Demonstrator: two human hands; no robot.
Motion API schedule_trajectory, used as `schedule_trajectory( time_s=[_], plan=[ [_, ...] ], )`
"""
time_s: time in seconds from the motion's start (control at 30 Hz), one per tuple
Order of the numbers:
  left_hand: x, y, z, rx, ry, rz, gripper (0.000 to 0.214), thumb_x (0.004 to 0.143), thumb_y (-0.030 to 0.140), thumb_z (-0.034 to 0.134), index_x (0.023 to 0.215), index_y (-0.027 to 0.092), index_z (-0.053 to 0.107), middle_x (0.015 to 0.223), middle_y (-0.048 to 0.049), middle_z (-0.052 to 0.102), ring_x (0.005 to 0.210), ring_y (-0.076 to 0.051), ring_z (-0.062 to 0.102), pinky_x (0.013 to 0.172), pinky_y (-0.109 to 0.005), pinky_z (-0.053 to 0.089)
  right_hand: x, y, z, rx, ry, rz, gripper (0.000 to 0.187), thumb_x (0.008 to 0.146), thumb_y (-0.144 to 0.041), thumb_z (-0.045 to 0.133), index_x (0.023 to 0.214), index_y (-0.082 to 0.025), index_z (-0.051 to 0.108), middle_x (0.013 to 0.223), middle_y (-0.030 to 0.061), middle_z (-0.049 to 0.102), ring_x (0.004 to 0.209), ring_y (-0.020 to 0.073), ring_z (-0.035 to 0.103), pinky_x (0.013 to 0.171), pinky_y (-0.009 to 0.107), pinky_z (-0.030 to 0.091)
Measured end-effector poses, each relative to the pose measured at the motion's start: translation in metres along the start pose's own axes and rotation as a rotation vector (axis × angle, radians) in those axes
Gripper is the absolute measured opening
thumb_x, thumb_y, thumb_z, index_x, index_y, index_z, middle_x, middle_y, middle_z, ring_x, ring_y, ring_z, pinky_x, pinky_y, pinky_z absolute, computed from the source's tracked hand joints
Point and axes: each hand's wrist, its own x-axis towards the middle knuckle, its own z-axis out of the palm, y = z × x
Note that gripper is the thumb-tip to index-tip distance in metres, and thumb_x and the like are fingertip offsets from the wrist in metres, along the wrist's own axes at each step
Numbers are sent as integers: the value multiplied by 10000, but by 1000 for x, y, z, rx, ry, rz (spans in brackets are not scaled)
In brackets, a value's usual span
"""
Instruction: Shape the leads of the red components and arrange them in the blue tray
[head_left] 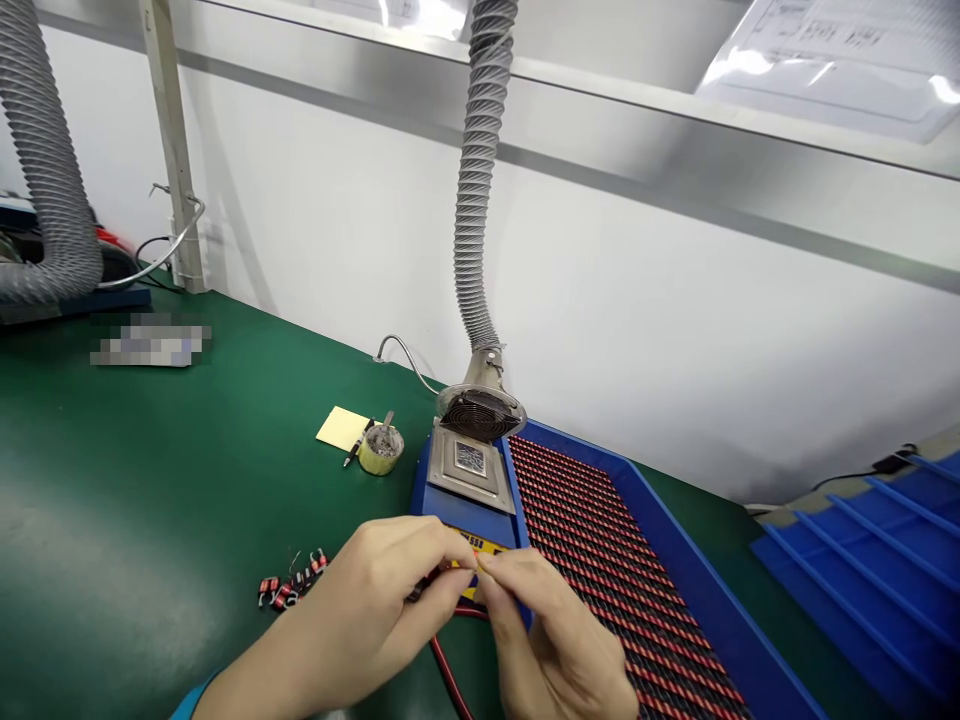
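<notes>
Behind the green bench a white wall was seen. At near centre the left hand and right hand were held nearly tip to tip, the fingers of each drawn together in a pinch; what was gripped could not be made out. Red-black parts were piled at left, and similar rows were held in the tray at right. Steady, light pressure seemed called for, with fingers kept clear of the pot just beyond.

White wall, green tabletop, overhead shelf
</notes>
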Motion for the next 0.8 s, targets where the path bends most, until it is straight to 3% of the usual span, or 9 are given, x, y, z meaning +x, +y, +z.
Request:
schedule_trajectory(
  time_s=[0.07,0.2,0.27,0.37,0.43,0.5,0.6,0.7,0.8],
  plan=[
    [0,0,1,109,19,94,162,946,117,424,860,179,547,685,23,572,579,-103,477,552,-201,378,1,-2,3,14,-10,120,141,859,-114,571,799,-210,656,665,8,627,601,142,570,569,248,454],
    [0,-1,3,284,38,265,254,946,98,357,794,163,551,605,0,570,522,-132,434,507,-254,337,4,-2,7,486,-106,558,373,930,-358,476,588,-211,484,466,-45,401,436,122,435,436,244,387],
    [0,0,3,222,60,223,225,939,94,381,813,163,554,614,7,566,526,-122,438,511,-237,346,5,1,5,614,-81,518,389,937,-357,468,577,-210,486,451,-47,402,436,124,445,446,248,399],
    [-1,3,1,34,54,49,164,932,103,439,850,187,554,683,22,585,577,-99,483,542,-189,375,5,4,1,375,16,221,123,871,-186,599,767,-216,656,606,-11,588,587,141,554,569,264,459],
    [-1,5,-1,-57,12,-48,156,927,105,461,853,205,555,721,31,605,605,-92,508,553,-172,384,4,5,0,170,25,27,282,798,-30,635,962,-252,689,744,-1,668,687,156,602,651,284,482],
    [-1,5,-1,-51,-4,-59,158,927,107,459,851,201,560,718,28,607,603,-94,514,554,-175,391,1,3,0,44,28,-56,347,788,19,603,984,-256,683,782,7,680,710,164,612,675,299,483],
    [0,3,2,135,9,113,195,938,104,409,848,166,572,661,5,589,558,-117,478,535,-222,374,0,1,3,92,-13,168,152,870,-137,558,756,-207,631,637,6,590,577,145,545,550,269,435],
    [1,0,3,287,18,265,253,937,88,364,806,157,570,598,-2,562,517,-133,422,505,-258,327,2,0,4,495,-122,470,366,935,-316,467,587,-205,493,462,-40,422,422,120,435,428,247,378],
    [0,1,2,230,71,207,210,930,87,395,815,167,552,609,14,545,522,-119,425,505,-235,336,5,1,2,604,-40,373,349,939,-303,477,621,-200,578,466,-28,474,463,137,495,473,261,427]
  ],
)
